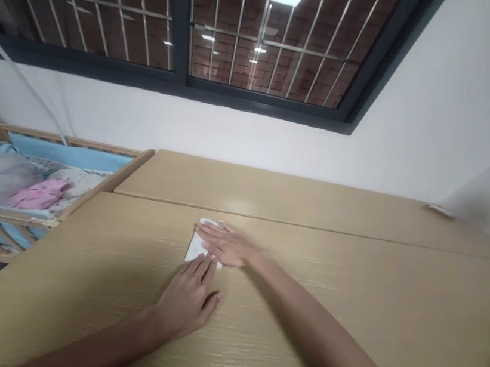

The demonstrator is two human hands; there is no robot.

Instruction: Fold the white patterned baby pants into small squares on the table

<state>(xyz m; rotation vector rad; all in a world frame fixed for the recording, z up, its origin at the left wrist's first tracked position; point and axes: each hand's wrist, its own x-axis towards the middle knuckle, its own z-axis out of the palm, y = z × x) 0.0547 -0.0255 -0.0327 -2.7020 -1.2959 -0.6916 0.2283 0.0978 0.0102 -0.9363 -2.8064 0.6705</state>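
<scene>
flat left hand [188, 297] and right hand [225, 245] on white cloth [195, 248], wooden table [348, 293], barred window [180, 18]

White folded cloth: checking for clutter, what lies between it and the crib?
Only bare wooden tabletop, in the head view, from the white folded cloth to the crib rail.

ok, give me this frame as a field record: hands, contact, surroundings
right hand: open, flat, palm down on cloth
left hand: open, flat on table, fingers reaching cloth's near edge
cloth: small, white, lying flat, partly covered by right hand
crib: left of table, pink fabric inside
window: barred, on wall behind table
</scene>
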